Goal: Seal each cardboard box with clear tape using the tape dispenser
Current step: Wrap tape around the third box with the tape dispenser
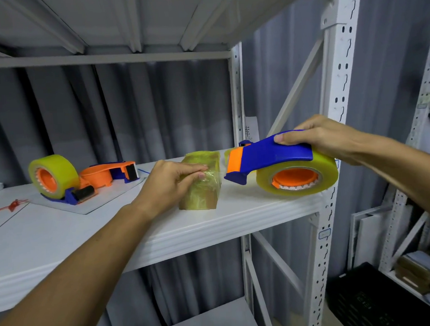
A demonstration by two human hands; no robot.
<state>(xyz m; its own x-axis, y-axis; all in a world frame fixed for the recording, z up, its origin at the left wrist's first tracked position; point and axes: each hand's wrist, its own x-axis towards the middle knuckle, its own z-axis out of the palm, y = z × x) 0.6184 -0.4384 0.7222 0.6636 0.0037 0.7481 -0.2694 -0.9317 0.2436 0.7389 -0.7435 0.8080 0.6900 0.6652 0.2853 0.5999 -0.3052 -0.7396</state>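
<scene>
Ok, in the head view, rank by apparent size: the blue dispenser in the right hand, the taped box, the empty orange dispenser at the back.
1. Blue dispenser with its roll, largest, though nearest the camera.
2. Taped box.
3. Orange dispenser, smallest, but farthest away, so true size is unsure.

A white metal shelving rack (340,84) with slotted uprights stands in front of a grey pleated curtain (140,109). To the right, a second white rack (416,264) holds stacked papers and flat cardboard, with a black crate (368,302) on the floor beside it.
</scene>
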